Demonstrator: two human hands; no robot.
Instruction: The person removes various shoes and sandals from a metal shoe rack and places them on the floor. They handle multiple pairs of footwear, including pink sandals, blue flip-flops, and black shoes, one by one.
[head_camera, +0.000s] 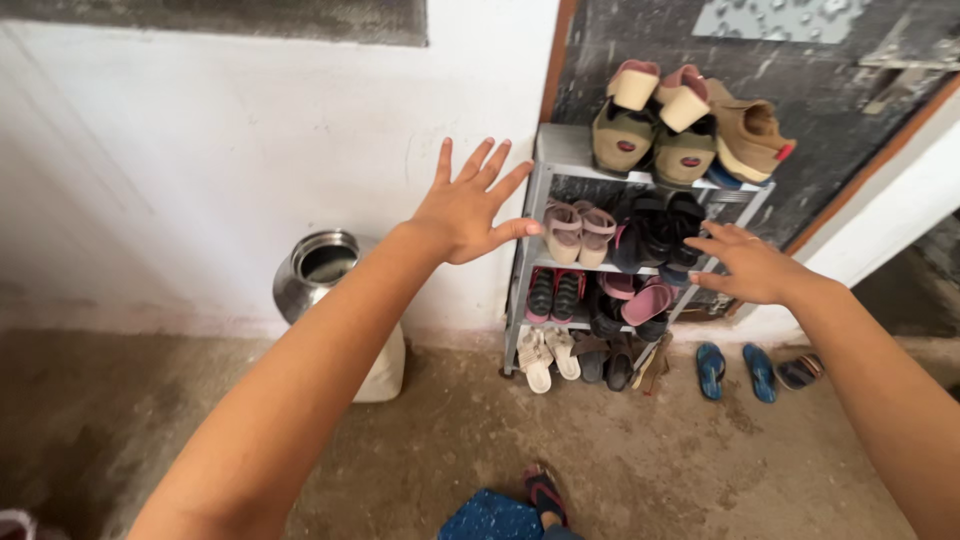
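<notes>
both arms stretched out toward a grey metal shoe rack (527, 235) standing against a white wall (250, 130). left hand (468, 208) spread wide, fingers fanned, palm facing away, holding nothing, hovering just beside the rack's left upright at the level of the second shelf. right hand (752, 265) also open, fingers loosely extended and pointing left, gripping nothing, close to the rack's right edge; contact with the frame hard to tell.

on the top shelf, olive wedge sandals (650, 130) with pale heels, next to a tan shoe (752, 135). on the second shelf, pinkish slippers (580, 230) near the left thumb, and black sandals (660, 228) beside them. lower down, red-and-black sandals (555, 293) and pink slippers (640, 297). on the floor under the rack, beige sandals (547, 355). right of the rack, blue flip-flops (735, 368) on the rough concrete floor (420, 460).

left of the rack, a steel pot (315, 270) sitting on a white container (385, 372) by the wall. at the bottom edge, a foot in a dark sandal (545, 493) beside blue fabric.
</notes>
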